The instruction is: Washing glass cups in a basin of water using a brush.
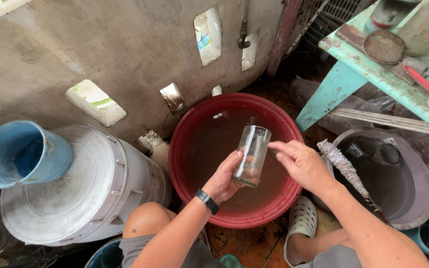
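My left hand [223, 177] grips a clear drinking glass [252, 154] by its lower part and holds it tilted over a red basin [189, 134] of water. My right hand [301, 165] is beside the glass, fingers together, with the fingertips touching the glass near its rim. A black watch sits on my left wrist. My knees and a white clog [301, 221] show below the basin.
A white lidded bucket [80, 188] with a blue jug [21, 154] on it stands at the left. A grey basin [398, 188] with glasses in it and a scrub bundle [343, 166] lies at the right. A turquoise table [373, 74] carries a rusty strainer. A concrete wall is behind.
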